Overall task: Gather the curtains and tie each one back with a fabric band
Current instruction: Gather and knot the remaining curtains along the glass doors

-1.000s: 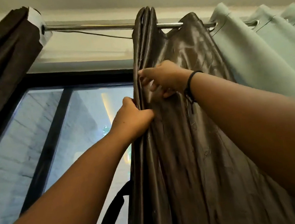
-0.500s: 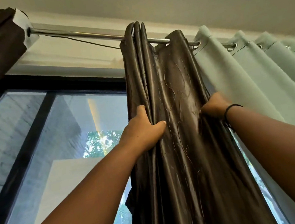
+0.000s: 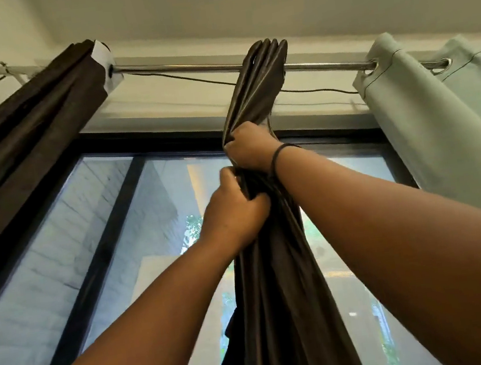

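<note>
— Both hands?
— I see the right hand [image 3: 248, 148] and, just below it, the left hand [image 3: 233, 210] clenched round the bunched brown satin curtain [image 3: 279, 283].
— Where's it hanging?
— Mid-rod [image 3: 188, 67], between the dark curtain [image 3: 28, 117] and the green curtain [image 3: 435, 103].

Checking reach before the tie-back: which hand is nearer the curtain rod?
Right. The right hand grips the gathered brown curtain higher up, just under the curtain rod. The left hand grips the same bundle directly below it, farther from the rod.

Gathered curtain [image 3: 279, 283] hangs on the rod [image 3: 188, 67] (between two other curtains).
</note>
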